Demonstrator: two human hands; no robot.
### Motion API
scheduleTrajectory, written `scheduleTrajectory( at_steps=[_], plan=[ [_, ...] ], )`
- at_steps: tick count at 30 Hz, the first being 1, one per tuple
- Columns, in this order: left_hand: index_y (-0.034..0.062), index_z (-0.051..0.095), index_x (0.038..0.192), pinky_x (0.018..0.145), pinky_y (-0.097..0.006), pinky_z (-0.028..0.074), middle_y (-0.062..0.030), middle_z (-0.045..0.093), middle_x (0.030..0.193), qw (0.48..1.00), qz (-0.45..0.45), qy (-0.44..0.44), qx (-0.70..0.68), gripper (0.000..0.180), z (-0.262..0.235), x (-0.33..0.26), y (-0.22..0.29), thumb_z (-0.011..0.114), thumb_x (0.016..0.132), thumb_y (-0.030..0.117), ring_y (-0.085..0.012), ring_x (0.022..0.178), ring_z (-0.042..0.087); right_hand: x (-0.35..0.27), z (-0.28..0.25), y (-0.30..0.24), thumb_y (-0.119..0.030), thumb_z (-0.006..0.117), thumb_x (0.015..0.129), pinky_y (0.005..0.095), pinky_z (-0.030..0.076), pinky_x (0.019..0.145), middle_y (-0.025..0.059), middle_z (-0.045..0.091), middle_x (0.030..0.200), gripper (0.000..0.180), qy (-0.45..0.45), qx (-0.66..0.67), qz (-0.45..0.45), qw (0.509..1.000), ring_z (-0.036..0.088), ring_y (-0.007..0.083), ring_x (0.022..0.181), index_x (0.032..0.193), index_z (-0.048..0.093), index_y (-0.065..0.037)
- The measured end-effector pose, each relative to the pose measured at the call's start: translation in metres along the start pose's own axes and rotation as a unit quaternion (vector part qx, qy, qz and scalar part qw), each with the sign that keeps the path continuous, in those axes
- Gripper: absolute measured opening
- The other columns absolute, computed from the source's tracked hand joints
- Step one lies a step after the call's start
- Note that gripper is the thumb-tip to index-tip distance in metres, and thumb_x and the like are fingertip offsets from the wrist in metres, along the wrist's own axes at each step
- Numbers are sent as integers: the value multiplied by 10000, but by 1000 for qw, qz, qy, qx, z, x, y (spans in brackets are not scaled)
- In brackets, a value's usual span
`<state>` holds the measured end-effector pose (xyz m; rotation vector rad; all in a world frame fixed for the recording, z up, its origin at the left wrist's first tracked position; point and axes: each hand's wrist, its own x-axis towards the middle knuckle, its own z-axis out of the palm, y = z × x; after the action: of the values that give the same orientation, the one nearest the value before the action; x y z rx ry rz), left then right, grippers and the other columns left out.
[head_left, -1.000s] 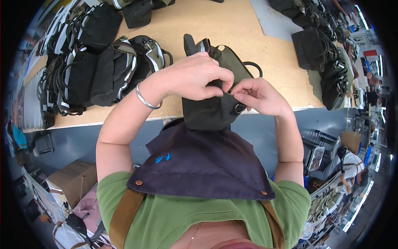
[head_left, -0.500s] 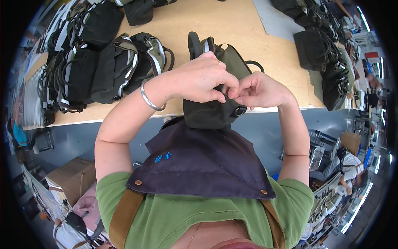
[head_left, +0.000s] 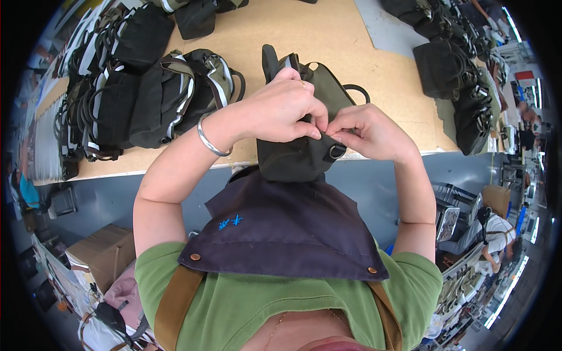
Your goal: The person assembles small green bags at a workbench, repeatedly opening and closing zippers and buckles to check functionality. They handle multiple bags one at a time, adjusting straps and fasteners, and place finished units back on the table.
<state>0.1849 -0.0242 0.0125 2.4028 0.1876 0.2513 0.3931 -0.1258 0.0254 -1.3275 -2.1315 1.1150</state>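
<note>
A dark olive fabric bag (head_left: 298, 155) stands upright at the near edge of the wooden worktable (head_left: 328, 35), its round metal ring facing me. My left hand (head_left: 278, 108), with a silver bangle on the wrist, grips the bag's upper front. My right hand (head_left: 366, 131) meets it from the right, fingertips pinching a small part of the bag just above the ring. What the fingertips pinch is hidden. A dark navy apron (head_left: 287, 225) covers my chest below the bag.
A heap of black and olive bags with pale straps (head_left: 140, 93) lies on the table's left. More dark bags (head_left: 462, 88) are stacked at the right edge. A cardboard box (head_left: 99, 257) sits on the floor at lower left. Another person (head_left: 497, 228) stands at far right.
Both hands have drawn together on the bag's front, the right hand sliding left until its fingertips meet the left hand. The bag has stayed put.
</note>
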Motion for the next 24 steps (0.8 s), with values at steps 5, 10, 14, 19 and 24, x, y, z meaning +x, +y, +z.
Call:
scheduleTrajectory(
  at_steps=[5, 10, 14, 19, 24],
  plan=[
    [139, 694, 773, 887, -355, 260, 50, 619, 666, 1000, 16, 11, 13, 63, -4, -9, -4, 750, 745, 144, -147, 721, 483, -5, -1, 2, 39, 619, 793, 296, 486, 581, 91, 635, 827, 198, 3, 47, 1, 999, 621, 191, 690, 979, 675, -2],
    [139, 691, 750, 872, -362, 256, 54, 629, 674, 999, -23, -29, 37, 49, -14, -22, 0, 738, 744, 123, -146, 727, 471, 1, 4, -5, 53, 607, 794, 282, 547, 600, 95, 621, 827, 214, -22, 28, 31, 999, 642, 199, 727, 993, 668, 8],
    [134, 689, 746, 864, -359, 260, 50, 622, 660, 999, -24, -15, 41, 56, -16, -33, -2, 740, 738, 111, -154, 712, 458, 5, 4, -10, 29, 623, 824, 274, 555, 598, 94, 622, 829, 161, -55, 67, 84, 993, 642, 205, 723, 978, 667, 11],
    [136, 699, 785, 876, -376, 278, 45, 635, 704, 997, -32, 11, 75, 63, -13, -37, 3, 742, 740, 128, -165, 747, 497, 11, 15, -4, -41, 623, 872, 320, 509, 617, 97, 614, 813, 100, 4, 16, -7, 1000, 628, 206, 717, 948, 662, 10],
    [155, 709, 809, 916, -412, 292, 45, 622, 721, 994, 10, 47, 102, 41, 3, -38, 10, 692, 773, 161, -167, 832, 541, 12, 17, -12, -64, 626, 831, 364, 489, 659, 115, 605, 806, 103, 3, 3, -13, 1000, 611, 297, 752, 919, 656, -21]
  ],
)
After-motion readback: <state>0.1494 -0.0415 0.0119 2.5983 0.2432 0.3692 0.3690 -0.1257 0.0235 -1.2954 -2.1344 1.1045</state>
